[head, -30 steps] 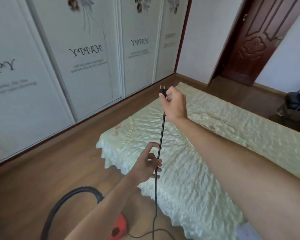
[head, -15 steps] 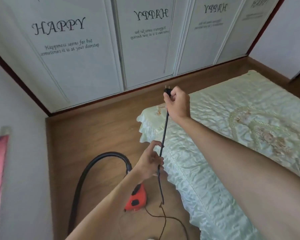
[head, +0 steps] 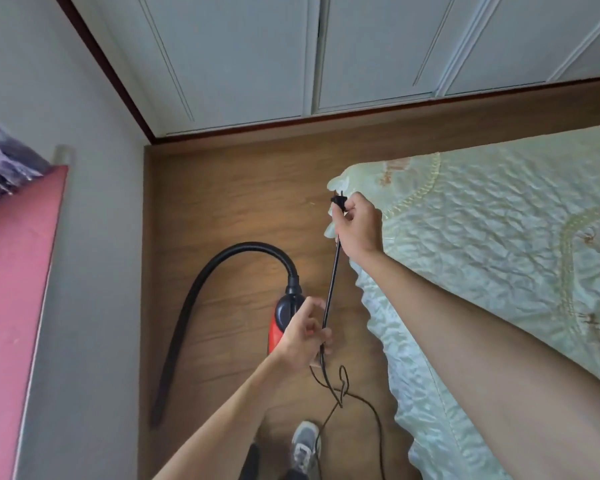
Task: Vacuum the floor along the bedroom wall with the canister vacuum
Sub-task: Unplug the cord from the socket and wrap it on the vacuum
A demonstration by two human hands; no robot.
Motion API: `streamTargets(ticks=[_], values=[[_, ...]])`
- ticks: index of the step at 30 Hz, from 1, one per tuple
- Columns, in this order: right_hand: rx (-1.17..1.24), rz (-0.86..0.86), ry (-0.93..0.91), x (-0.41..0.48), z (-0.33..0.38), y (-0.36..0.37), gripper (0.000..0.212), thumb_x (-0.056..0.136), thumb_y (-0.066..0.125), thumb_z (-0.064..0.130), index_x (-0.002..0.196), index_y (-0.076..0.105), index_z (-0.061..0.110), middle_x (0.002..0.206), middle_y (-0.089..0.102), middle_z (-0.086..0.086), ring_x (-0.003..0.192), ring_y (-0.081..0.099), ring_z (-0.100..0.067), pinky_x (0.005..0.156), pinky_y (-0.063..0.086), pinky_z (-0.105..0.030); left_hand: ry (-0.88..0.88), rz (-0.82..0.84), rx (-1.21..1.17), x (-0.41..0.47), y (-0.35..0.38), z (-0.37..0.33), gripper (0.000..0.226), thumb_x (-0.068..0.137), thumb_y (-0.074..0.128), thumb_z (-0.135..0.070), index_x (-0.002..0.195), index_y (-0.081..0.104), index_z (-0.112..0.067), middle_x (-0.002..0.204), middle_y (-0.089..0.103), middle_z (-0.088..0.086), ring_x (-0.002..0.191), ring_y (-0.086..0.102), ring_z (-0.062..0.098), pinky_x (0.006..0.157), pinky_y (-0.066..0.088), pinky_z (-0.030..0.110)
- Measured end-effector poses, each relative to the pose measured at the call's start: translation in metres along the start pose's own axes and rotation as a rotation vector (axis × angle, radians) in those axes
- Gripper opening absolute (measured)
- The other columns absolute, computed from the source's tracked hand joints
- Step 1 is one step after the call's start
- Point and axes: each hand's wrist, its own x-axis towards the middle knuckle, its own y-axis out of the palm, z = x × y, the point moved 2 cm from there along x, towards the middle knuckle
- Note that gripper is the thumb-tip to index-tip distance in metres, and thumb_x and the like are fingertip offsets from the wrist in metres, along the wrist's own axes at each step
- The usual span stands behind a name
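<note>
A red and black canister vacuum [head: 280, 323] stands on the wooden floor [head: 222, 209] between the wall and the bed, partly hidden behind my left hand. Its black hose [head: 201, 292] arcs up and trails down to the left. My right hand [head: 359, 225] pinches the black plug [head: 338, 201] at the end of the power cord [head: 333, 278]. Lower down, my left hand [head: 305, 336] grips the same cord, which runs taut between both hands. Below my left hand the cord hangs in loose loops [head: 343, 393] onto the floor.
A bed with a pale green quilted cover [head: 499, 254] fills the right side. White wardrobe doors [head: 291, 53] with a dark baseboard run along the far wall. A grey wall [head: 90, 237] and a pink panel [head: 11, 289] stand at left. My grey shoe [head: 305, 445] is on the floor below.
The view has swung left and down, so the wardrobe lettering and the door are out of sight. Both hands still hold the cord; the vacuum, more of its hose and my shoe now show.
</note>
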Motion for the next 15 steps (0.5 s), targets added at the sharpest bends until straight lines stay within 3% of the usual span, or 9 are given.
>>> streamTargets(ticks=[5, 8, 11, 15], values=[[-0.015, 0.06, 0.046, -0.002, -0.035, 0.056, 0.033, 0.096, 0.06, 0.024, 0.071, 0.039, 0.018, 0.056, 0.058, -0.003, 0.042, 0.059, -0.023, 0.045, 0.052, -0.049, -0.051, -0.009, -0.038, 0.022, -0.023, 0.042, 0.037, 0.098, 0.044, 0.007, 0.117, 0.044, -0.024, 0.072, 0.05, 0.003, 0.054, 0.058, 0.006, 0.054, 0.06, 0.035], [-0.052, 0.095, 0.078, -0.005, -0.059, 0.084, 0.034, 0.096, 0.061, 0.027, 0.069, 0.039, 0.021, 0.054, 0.056, 0.002, 0.044, 0.061, -0.022, 0.048, 0.054, -0.05, -0.088, -0.016, -0.068, 0.033, -0.035, 0.071, 0.036, 0.098, 0.043, 0.007, 0.117, 0.045, -0.023, 0.071, 0.051, 0.006, 0.053, 0.058, 0.011, 0.056, 0.058, 0.042], [-0.072, 0.117, 0.094, -0.006, -0.079, 0.11, 0.032, 0.096, 0.061, 0.024, 0.073, 0.043, 0.012, 0.059, 0.059, -0.009, 0.043, 0.061, -0.019, 0.045, 0.052, -0.049, -0.131, 0.004, -0.08, 0.043, -0.05, 0.097, 0.04, 0.096, 0.043, 0.008, 0.116, 0.046, -0.026, 0.07, 0.053, 0.006, 0.055, 0.056, 0.013, 0.061, 0.054, 0.046], [-0.132, 0.126, 0.147, -0.008, -0.102, 0.147, 0.032, 0.097, 0.06, 0.023, 0.074, 0.041, 0.012, 0.061, 0.06, -0.01, 0.046, 0.063, -0.02, 0.048, 0.053, -0.048, -0.191, 0.036, -0.088, 0.058, -0.07, 0.128, 0.045, 0.093, 0.039, 0.014, 0.121, 0.045, -0.021, 0.071, 0.05, 0.005, 0.054, 0.056, 0.011, 0.048, 0.048, 0.029]])
